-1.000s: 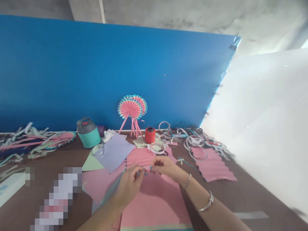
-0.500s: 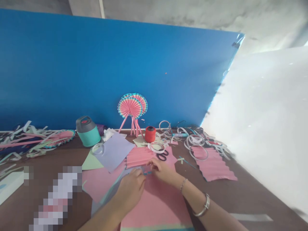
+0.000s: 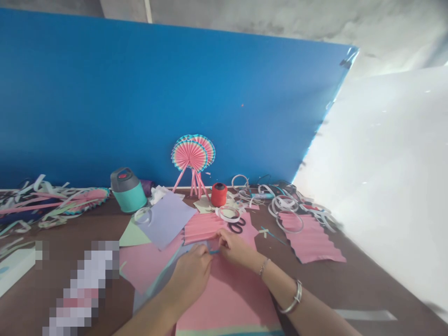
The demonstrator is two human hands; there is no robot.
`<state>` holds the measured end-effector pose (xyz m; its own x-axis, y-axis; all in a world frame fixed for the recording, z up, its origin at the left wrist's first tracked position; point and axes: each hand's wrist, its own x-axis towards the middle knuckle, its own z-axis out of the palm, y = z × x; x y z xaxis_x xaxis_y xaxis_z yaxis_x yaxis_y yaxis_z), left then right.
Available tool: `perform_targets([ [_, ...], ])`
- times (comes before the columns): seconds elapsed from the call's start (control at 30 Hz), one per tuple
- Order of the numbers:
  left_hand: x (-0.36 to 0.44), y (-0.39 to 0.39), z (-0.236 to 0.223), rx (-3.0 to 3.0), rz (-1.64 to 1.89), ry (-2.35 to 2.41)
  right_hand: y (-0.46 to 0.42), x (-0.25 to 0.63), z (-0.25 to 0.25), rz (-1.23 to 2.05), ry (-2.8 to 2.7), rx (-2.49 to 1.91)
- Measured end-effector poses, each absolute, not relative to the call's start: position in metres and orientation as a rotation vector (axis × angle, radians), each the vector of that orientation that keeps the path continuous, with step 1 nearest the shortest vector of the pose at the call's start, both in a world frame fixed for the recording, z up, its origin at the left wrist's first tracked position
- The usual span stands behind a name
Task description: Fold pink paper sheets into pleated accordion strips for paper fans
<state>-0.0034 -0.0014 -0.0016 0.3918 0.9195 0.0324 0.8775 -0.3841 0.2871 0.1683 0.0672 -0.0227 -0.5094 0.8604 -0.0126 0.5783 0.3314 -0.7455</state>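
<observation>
Both hands meet over a pink paper sheet near the table's middle. My left hand and my right hand pinch the two ends of a small thin blue strip between their fingertips, low against the paper. A pleated pink paper lies just beyond the fingers. Two bracelets sit on my right wrist.
Black scissors and a tape ring lie behind the hands. A red thread spool, pink paper fans, a teal jar, lilac paper, another pleated pink sheet and paper strips stand before the blue board.
Both hands have dropped lower and slightly forward with the blue strip, from held above the pink sheet to pressed close against it. Scissors behind them came into view.
</observation>
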Motion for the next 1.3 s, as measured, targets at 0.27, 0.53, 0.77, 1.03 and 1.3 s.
perform_targets([
  [0.27,-0.002,-0.002,0.0,2.41,0.267,1.623,0.065,0.165,-0.017,0.945,-2.245,-1.331],
  [0.53,-0.002,-0.002,0.001,2.408,0.274,1.618,0.066,0.165,-0.02,0.884,-2.272,-1.358],
  [0.77,0.001,-0.004,0.005,2.461,0.202,1.603,0.066,0.166,-0.019,0.917,-2.291,-1.308],
  [1.03,0.009,-0.005,0.007,2.509,0.008,1.632,0.061,0.166,-0.018,0.752,-2.378,-1.359],
  [1.3,0.011,-0.006,0.007,2.545,-0.004,1.63,0.067,0.18,-0.009,0.576,-2.385,-1.539],
])
